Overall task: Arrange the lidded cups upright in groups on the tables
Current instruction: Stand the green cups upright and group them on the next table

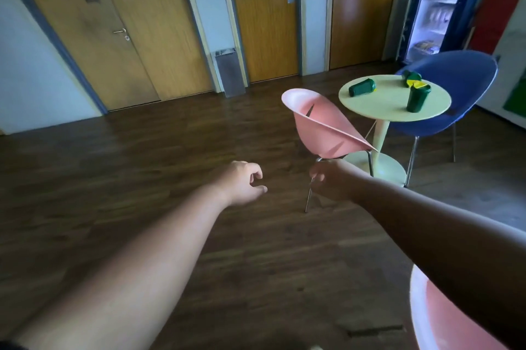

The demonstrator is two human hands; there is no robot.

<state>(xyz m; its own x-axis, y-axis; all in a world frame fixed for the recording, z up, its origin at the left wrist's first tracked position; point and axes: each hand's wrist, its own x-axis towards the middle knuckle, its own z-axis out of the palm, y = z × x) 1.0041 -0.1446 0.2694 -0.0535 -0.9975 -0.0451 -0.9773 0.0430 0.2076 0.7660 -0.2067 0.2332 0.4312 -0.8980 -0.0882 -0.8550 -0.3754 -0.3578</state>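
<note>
A round pale-yellow table (378, 106) stands at the right, some way ahead. On it one dark green lidded cup (417, 98) stands upright at the front right. A second green cup (362, 87) lies on its side at the left. A third green cup (412, 76) with yellow at its lid lies tipped at the back. My left hand (242, 183) is stretched out over the floor, fingers loosely curled, holding nothing. My right hand (331, 179) is also stretched forward, empty, with fingers apart, well short of the table.
A pink shell chair (321, 129) stands tilted between my hands and the table. A blue chair (455, 85) sits behind the table. Another pink chair (438, 318) is at the bottom right. Wooden doors, a metal bin (230, 72) and a lit fridge (444, 2) line the back.
</note>
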